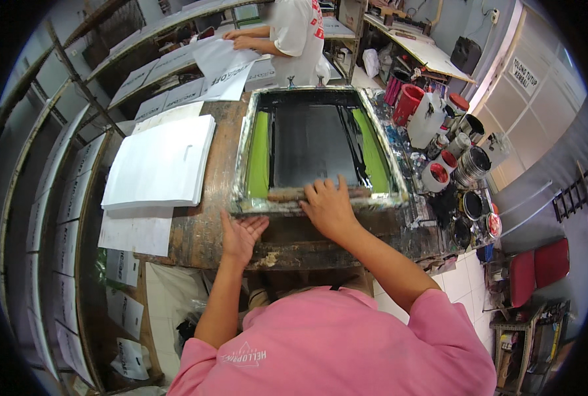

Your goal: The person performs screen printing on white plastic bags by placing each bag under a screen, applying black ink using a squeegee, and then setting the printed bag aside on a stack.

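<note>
A screen-printing frame [242, 158] lies before me on the worn wooden table, hinged at its far side. Black ink [310, 142] covers the middle of its mesh, with green strips along both sides. My right hand [330, 206] grips a wooden-handled squeegee [284, 195] at the frame's near end. My left hand [242, 237] is open, palm up, by the frame's near left corner; I cannot tell whether its fingertips touch the frame. Left of the frame sits a stack of white sheets or bags [155, 162]. What lies beneath the screen is hidden.
Ink tubs, cans and a white jug [428, 119] crowd the table's right side. Across the table a person [295, 39] handles a printed white sheet [225, 63] by racks of prints. Another rack [76, 218] stands left. A red chair [537, 269] is at right.
</note>
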Demonstrator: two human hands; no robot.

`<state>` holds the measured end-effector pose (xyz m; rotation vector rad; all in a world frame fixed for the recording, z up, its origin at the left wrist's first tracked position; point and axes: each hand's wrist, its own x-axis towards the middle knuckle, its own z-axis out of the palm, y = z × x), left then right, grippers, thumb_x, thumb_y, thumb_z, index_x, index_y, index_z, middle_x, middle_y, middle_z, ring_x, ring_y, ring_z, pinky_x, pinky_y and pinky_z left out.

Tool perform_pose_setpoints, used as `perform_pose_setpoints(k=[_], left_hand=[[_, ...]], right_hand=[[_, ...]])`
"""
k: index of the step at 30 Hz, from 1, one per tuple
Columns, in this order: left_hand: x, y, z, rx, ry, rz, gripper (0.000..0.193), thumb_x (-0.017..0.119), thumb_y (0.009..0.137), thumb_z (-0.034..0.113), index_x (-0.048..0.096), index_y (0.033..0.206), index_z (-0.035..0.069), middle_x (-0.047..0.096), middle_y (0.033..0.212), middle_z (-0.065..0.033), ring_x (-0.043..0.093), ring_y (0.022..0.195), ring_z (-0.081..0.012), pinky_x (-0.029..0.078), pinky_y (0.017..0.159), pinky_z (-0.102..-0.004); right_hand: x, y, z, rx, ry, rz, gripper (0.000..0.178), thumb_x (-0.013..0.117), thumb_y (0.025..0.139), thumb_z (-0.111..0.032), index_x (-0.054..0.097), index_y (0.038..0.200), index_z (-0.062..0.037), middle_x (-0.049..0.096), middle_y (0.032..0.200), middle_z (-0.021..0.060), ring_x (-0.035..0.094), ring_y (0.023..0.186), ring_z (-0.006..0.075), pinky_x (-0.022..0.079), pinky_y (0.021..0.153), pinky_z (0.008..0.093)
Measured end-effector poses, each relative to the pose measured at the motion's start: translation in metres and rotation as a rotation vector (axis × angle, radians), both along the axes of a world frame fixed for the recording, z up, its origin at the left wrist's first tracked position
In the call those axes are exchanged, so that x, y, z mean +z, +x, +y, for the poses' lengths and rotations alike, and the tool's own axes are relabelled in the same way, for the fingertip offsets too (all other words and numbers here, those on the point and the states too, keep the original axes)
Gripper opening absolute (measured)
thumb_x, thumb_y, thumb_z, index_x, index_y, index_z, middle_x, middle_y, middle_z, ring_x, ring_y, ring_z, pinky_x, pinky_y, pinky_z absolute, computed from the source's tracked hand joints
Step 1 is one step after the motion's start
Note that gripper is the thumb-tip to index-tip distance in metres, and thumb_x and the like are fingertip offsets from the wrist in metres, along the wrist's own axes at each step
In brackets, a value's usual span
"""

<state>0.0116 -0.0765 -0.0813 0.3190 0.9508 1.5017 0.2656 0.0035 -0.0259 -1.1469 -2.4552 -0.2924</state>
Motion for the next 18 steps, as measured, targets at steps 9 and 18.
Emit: perform_pose_setpoints(k=[9, 18], left_hand=[[0.098, 0.007, 0.028, -0.105, 0.540, 0.361, 0.085, 0.043, 0.108, 0.064, 0.031, 0.159, -0.003, 0.038, 0.155, -0.0369, 0.038, 0.150, -0.0455, 0.031, 0.127, -0.0530], [-0.025, 0.019, 0.056, -0.257, -0.142, 2.140, 0.107, 0.037, 0.093, 0.087, 0.030, 0.168, 0.010, 0.015, 0.171, -0.0353, 0.002, 0.160, -0.0525, -0.012, 0.117, -0.0790]], right_hand=[[0.143, -0.015, 0.072, 0.000, 0.285, 0.187, 0.037, 0.064, 0.093, -0.046, 0.067, 0.092, -0.0092, 0.067, 0.089, 0.0091, 0.063, 0.091, 0.0291, 0.039, 0.093, 0.0507], [0.213, -0.025, 0.113, -0.032, 0.206, 0.203, 0.048, 0.060, 0.097, -0.049, 0.073, 0.091, -0.0028, 0.072, 0.085, 0.0149, 0.070, 0.089, 0.0328, 0.041, 0.093, 0.0509]])
